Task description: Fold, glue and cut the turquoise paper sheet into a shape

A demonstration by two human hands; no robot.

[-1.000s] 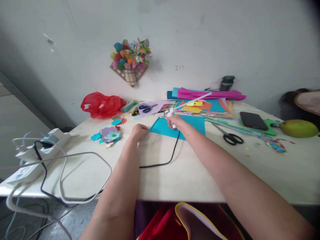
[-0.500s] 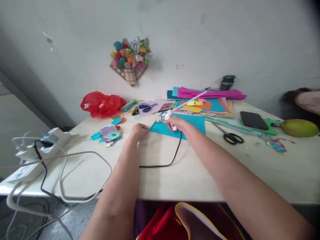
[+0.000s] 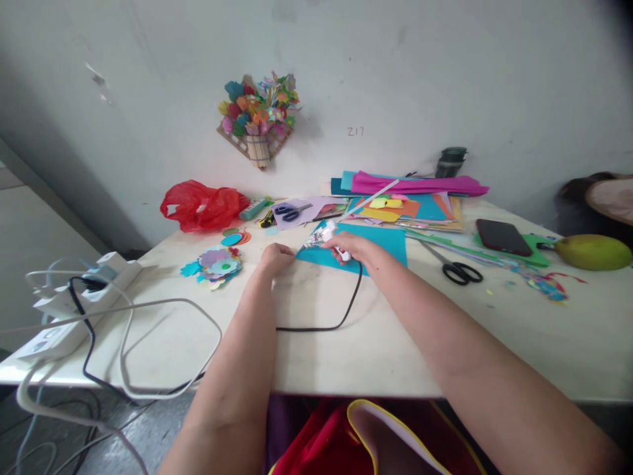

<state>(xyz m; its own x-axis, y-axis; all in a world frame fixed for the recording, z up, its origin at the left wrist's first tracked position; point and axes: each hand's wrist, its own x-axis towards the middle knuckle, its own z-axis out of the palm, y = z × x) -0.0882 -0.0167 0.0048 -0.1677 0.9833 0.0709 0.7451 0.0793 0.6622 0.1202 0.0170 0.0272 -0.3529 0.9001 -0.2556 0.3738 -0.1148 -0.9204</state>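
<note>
My right hand (image 3: 347, 244) is wrapped round a white glue gun (image 3: 327, 231), with a long pale glue stick (image 3: 373, 199) jutting from its back and a black cord hanging below. The gun's nozzle points left, low over a blue sheet of paper (image 3: 383, 243) lying on the table. At the sheet's left corner, my left hand (image 3: 277, 256) has its fingers closed on the paper's edge; the fingertips are partly hidden. The gun's tip is too small to make out clearly.
Paper flower cutouts (image 3: 215, 265) and a red plastic bag (image 3: 202, 206) lie left. Black-handled scissors (image 3: 461, 272), a phone (image 3: 503, 237) and a mango-like yellow-green object (image 3: 592, 253) are right. Coloured papers (image 3: 420, 185) lie behind. A power strip (image 3: 106, 290) with cables occupies the left edge.
The glue gun has shifted slightly left and down along the blue paper, its glue stick's far end swinging left. My left hand stays at the corner.
</note>
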